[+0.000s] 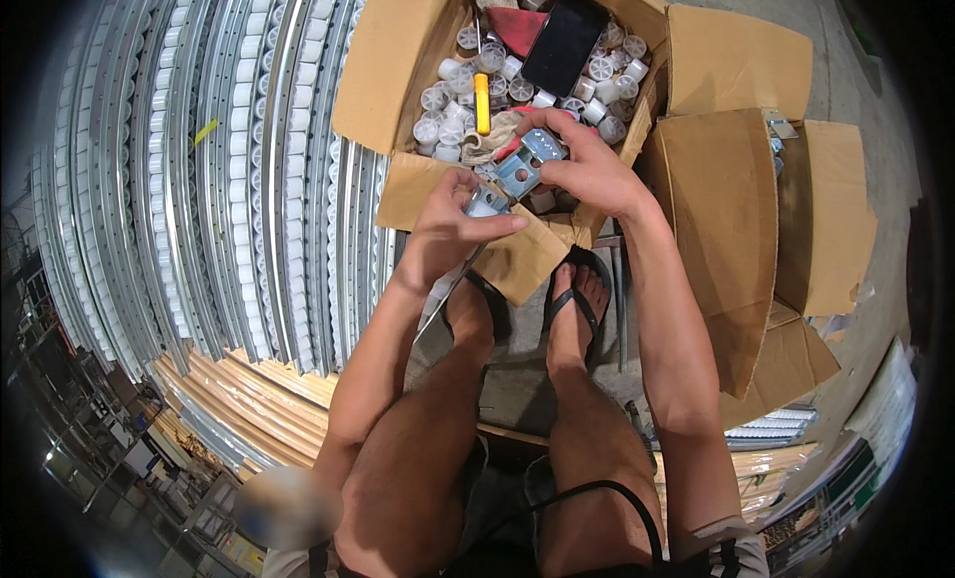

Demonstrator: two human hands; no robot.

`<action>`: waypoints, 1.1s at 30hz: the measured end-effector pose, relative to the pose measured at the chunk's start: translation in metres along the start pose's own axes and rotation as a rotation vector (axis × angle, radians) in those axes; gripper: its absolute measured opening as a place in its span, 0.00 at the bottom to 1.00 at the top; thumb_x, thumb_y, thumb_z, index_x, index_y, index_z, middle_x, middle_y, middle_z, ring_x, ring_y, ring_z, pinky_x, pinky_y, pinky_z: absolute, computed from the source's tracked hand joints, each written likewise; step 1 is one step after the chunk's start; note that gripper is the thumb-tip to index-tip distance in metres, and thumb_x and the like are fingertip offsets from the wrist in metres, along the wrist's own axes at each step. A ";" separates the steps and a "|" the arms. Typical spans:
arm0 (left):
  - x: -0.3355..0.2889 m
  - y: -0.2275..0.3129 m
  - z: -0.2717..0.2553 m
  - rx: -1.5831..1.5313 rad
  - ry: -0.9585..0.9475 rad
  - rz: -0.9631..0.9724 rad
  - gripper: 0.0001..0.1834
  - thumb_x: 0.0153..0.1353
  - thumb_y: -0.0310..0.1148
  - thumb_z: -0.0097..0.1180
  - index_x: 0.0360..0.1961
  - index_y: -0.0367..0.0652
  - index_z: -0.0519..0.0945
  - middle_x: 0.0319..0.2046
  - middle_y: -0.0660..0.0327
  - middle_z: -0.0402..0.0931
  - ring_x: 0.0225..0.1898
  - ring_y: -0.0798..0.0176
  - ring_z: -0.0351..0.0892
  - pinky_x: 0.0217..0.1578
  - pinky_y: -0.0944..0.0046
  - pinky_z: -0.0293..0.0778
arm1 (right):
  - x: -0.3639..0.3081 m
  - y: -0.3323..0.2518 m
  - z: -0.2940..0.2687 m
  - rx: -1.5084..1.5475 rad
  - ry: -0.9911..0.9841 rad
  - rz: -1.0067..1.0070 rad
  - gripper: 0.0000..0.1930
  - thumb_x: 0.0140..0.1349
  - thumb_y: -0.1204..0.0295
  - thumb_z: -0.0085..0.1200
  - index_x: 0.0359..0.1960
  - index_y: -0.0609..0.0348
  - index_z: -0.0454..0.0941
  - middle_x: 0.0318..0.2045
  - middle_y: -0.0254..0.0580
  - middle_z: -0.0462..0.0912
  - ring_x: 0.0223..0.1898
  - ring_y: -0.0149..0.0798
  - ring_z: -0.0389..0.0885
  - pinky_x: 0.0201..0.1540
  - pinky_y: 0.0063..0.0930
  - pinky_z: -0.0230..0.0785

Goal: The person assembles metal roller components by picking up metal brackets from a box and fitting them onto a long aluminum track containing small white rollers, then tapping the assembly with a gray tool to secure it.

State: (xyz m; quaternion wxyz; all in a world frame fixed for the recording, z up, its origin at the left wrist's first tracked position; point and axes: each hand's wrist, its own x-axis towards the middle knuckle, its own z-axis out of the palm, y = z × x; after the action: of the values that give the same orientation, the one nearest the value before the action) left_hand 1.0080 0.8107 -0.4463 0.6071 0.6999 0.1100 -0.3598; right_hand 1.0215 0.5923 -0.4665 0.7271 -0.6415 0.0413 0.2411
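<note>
Over the near edge of an open cardboard box [393,66], my left hand [443,230] pinches a small zinc-coloured metal bracket [485,200] between thumb and fingers. My right hand [594,170] grips another metal bracket [527,165], bent and pierced with round holes. The two brackets almost meet, and I cannot tell whether they are joined. Beyond them, many white plastic rollers [451,130] fill the box. A yellow-handled tool [482,103] with a thin shaft, a black phone [565,43] and a red and off-white glove [492,138] lie on the rollers.
Long metal roller tracks [239,180] are stacked along the left, above plastic-wrapped tan lengths [239,404]. A second open cardboard box [716,230] stands at the right. My sandalled feet [577,299] rest on the concrete floor below my hands.
</note>
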 end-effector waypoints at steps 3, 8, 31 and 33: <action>-0.003 0.006 0.002 -0.074 -0.020 -0.034 0.33 0.45 0.34 0.79 0.48 0.34 0.73 0.37 0.64 0.76 0.34 0.71 0.76 0.35 0.71 0.72 | -0.001 0.001 -0.003 -0.006 0.016 0.003 0.21 0.54 0.80 0.52 0.52 0.56 0.71 0.42 0.35 0.77 0.38 0.28 0.77 0.36 0.26 0.74; -0.001 0.008 -0.007 -0.050 -0.070 -0.150 0.34 0.44 0.31 0.79 0.51 0.32 0.76 0.42 0.61 0.80 0.38 0.69 0.79 0.41 0.70 0.74 | 0.000 -0.002 -0.001 0.005 0.002 0.039 0.21 0.54 0.79 0.52 0.53 0.56 0.71 0.42 0.36 0.77 0.37 0.28 0.78 0.36 0.26 0.74; -0.018 -0.002 0.010 0.698 0.377 0.365 0.26 0.46 0.39 0.77 0.39 0.32 0.79 0.26 0.53 0.83 0.27 0.63 0.84 0.30 0.64 0.80 | 0.005 -0.012 0.009 -0.285 -0.138 -0.183 0.27 0.50 0.84 0.46 0.56 0.57 0.69 0.44 0.35 0.74 0.46 0.28 0.73 0.47 0.24 0.70; -0.020 0.000 0.006 0.713 0.392 0.374 0.26 0.46 0.39 0.77 0.40 0.31 0.80 0.26 0.52 0.84 0.27 0.62 0.85 0.30 0.63 0.80 | 0.007 -0.020 0.010 -0.277 -0.162 -0.164 0.26 0.50 0.82 0.48 0.55 0.58 0.70 0.45 0.42 0.74 0.48 0.36 0.74 0.51 0.29 0.68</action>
State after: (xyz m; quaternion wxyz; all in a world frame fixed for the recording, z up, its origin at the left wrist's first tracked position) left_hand 0.9918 0.8102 -0.4336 0.3503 0.9282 -0.0365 -0.1200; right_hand 1.0331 0.6030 -0.4489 0.6500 -0.7151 -0.1036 0.2354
